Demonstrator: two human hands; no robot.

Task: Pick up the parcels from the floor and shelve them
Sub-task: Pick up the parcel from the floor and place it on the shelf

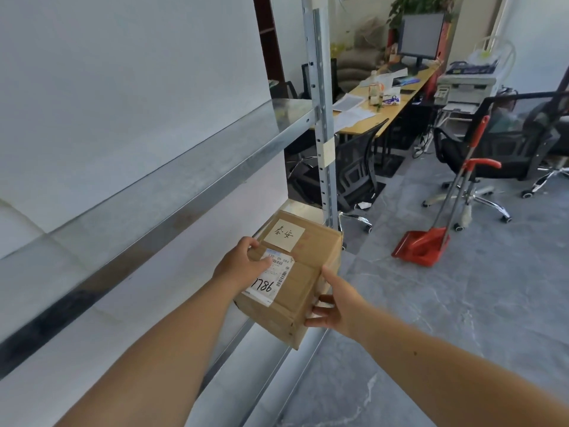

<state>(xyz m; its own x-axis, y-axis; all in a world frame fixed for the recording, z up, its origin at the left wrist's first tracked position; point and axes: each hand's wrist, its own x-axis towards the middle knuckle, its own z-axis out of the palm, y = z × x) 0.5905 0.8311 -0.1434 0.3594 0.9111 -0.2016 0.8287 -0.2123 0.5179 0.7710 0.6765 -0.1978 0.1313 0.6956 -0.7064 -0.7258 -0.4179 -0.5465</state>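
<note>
Cardboard parcel held beside metal shelving — left hand gripping its labelled top, thumb on the label, right hand pressed spread-fingered against its side.

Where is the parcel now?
Low centre of the head view, the parcel is between the left hand and right hand, near the metal shelf post.
</note>
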